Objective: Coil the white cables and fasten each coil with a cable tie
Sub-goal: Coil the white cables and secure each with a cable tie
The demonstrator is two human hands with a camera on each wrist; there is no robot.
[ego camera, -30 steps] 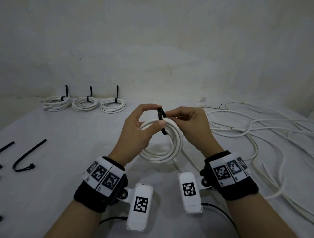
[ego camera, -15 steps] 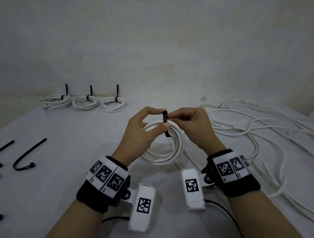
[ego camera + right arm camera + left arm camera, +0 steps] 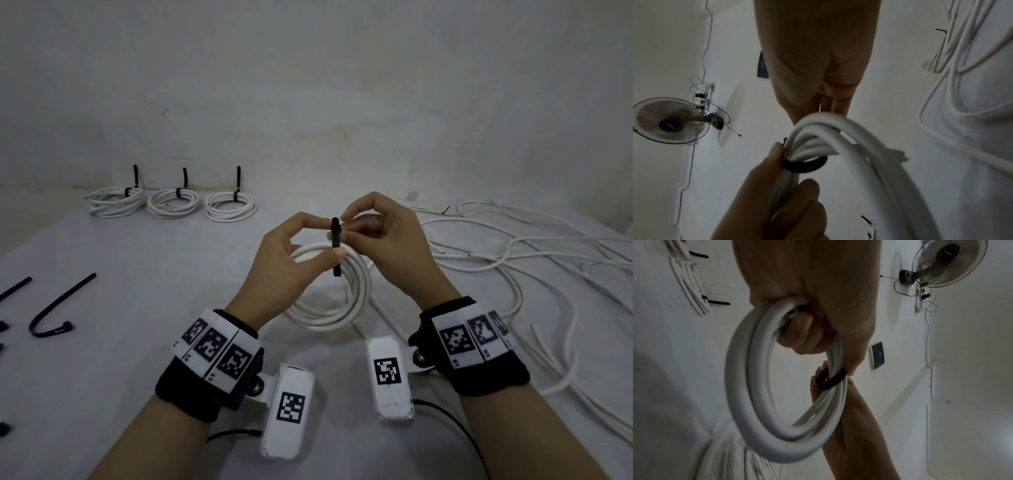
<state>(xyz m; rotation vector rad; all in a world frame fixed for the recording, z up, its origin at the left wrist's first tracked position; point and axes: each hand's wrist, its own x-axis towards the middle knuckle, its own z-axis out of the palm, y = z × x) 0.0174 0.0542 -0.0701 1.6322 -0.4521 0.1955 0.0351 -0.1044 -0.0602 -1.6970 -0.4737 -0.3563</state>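
Observation:
A white cable coil (image 3: 359, 287) is held up over the grey table (image 3: 137, 342), just in front of me. A black cable tie (image 3: 336, 246) wraps its top strands and stands upright. My left hand (image 3: 333, 240) grips the coil, with the thumb pressing the tie against the strands and the index finger on the tie's upper end. My right hand (image 3: 345, 226) pinches the tie from the other side. In the left wrist view the tie (image 3: 830, 382) loops around the coil (image 3: 740, 386). The right wrist view shows the same loop (image 3: 803, 167).
Three tied coils (image 3: 173, 202) lie in a row at the back left by the wall. Loose white cables (image 3: 513, 260) sprawl over the right side of the table. Spare black ties (image 3: 58, 308) lie at the left edge.
The tie's open loop has drawn in and its strap now stands straight. My right fingertips have risen a little along it. The coil has stayed in my left hand.

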